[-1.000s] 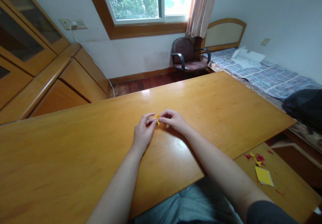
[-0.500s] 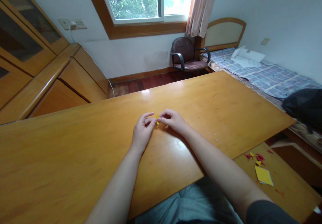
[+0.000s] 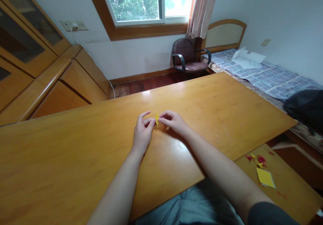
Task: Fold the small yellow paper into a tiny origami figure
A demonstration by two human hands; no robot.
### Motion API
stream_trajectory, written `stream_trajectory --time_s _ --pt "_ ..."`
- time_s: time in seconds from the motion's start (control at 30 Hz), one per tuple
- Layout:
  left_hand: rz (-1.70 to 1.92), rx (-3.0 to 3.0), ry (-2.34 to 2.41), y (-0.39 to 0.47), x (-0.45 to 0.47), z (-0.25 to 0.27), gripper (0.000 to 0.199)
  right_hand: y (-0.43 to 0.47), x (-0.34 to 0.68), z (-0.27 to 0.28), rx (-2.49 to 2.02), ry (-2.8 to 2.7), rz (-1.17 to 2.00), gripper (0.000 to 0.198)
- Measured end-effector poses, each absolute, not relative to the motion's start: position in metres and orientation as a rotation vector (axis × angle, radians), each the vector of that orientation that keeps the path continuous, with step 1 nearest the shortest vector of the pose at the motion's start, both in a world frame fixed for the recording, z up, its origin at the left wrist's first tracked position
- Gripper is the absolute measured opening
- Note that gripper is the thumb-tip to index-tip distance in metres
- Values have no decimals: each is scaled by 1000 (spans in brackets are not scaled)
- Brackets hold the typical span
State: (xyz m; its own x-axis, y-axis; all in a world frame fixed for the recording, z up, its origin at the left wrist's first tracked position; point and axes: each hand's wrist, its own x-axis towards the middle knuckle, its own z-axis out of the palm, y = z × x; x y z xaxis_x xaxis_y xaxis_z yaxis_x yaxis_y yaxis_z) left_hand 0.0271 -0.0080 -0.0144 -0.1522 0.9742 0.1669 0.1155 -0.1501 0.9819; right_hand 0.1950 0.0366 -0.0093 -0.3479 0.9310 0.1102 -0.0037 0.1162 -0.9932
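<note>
A small yellow origami figure (image 3: 156, 119), with pointed ends like a paper crane, is held just above the wooden table (image 3: 75, 151). My left hand (image 3: 144, 129) pinches its left side at the thumb tip, the index finger lifted away from it. On the other side, my right hand (image 3: 173, 121) grips it between thumb and fingertips. The fingertips partly hide the folds. To the lower right, on a lower wooden surface (image 3: 290, 171), lie several small red and yellow folded paper figures (image 3: 261, 159) beside a stack of square yellow paper (image 3: 265, 178).
Beyond the table's far edge stands a brown armchair (image 3: 185, 55) below the window. A bed (image 3: 272, 78) with a checked cover, white sheets and a black bag (image 3: 306, 107) is at the right. Wooden cabinets (image 3: 58, 80) line the left wall.
My left index finger has lifted and moved slightly left, so more of the yellow figure shows. My right hand keeps nearly the same place.
</note>
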Motion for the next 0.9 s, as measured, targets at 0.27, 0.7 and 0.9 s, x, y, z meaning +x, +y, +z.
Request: stream_trajectory --time_s 0.27,0.7,0.9 --pt "1326 1397 1359 -7 27 -15 36 39 194 -11 -971 -1556 1291 24" --pt "1288 1520 1412 -7 23 -3 20 37 195 -10 -960 -1597 1285 26" --pt "1258 1403 1367 -8 22 -5 21 34 196 -5 -956 -1613 1302 27"
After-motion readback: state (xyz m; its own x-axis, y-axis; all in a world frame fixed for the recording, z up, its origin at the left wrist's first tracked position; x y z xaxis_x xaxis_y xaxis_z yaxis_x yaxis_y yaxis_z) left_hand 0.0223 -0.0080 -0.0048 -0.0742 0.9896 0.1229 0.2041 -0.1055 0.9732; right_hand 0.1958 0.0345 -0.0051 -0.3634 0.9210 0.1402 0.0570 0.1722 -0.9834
